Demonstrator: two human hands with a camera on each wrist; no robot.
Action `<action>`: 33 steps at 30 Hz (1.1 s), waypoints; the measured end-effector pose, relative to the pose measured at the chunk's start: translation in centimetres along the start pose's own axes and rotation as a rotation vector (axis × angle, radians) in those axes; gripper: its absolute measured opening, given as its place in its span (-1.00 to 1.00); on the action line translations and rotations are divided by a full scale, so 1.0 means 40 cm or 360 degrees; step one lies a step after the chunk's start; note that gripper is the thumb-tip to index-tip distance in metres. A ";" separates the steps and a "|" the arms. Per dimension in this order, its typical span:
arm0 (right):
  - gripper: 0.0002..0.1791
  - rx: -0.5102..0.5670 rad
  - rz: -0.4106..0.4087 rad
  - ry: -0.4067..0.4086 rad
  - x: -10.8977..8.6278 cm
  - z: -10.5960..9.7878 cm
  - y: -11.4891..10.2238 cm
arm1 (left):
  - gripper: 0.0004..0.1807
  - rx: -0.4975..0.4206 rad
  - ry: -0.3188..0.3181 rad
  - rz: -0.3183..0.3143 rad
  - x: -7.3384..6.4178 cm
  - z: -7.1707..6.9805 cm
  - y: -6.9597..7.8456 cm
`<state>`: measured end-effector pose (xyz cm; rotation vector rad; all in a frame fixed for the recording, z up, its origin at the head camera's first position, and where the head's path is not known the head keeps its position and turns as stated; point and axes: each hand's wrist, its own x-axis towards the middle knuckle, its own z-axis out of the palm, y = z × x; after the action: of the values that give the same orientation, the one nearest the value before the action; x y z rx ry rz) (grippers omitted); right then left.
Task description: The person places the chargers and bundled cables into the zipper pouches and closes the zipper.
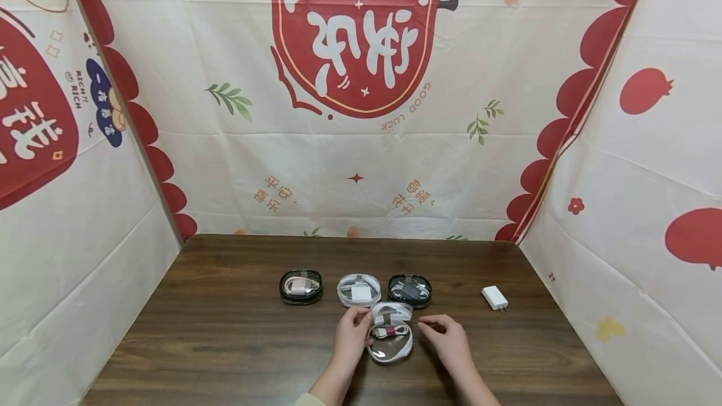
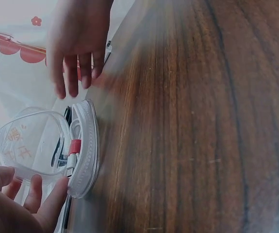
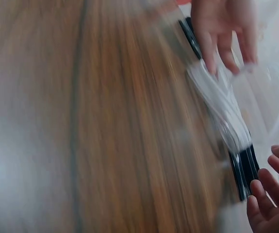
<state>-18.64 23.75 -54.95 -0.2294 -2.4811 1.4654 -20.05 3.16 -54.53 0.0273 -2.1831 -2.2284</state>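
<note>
A clear zip case with white trim lies with its lid raised near the front middle of the table. Inside it is a coiled white cable with a red strap. My left hand holds the case at its left side, thumb and fingers by the lid and rim. To the right of the case, my right hand is apart from it, fingers loosely bent with nothing visible between them. The right wrist view is blurred around the case.
Behind the open case stand a black-trimmed case, a white-trimmed case and another black-trimmed case, each with a cable or charger inside. A white plug charger lies at the right. Printed cloth surrounds the wooden table.
</note>
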 end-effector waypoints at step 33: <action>-0.41 -0.0534 0.0362 0.0434 0.176 -0.264 0.164 | -0.84 -0.0035 -0.0055 -0.0025 0.008 -0.012 -0.002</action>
<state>-22.22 37.58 -54.88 -0.7427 -2.5162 0.9966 -20.36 2.67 -54.62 0.0054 -2.1827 -2.2783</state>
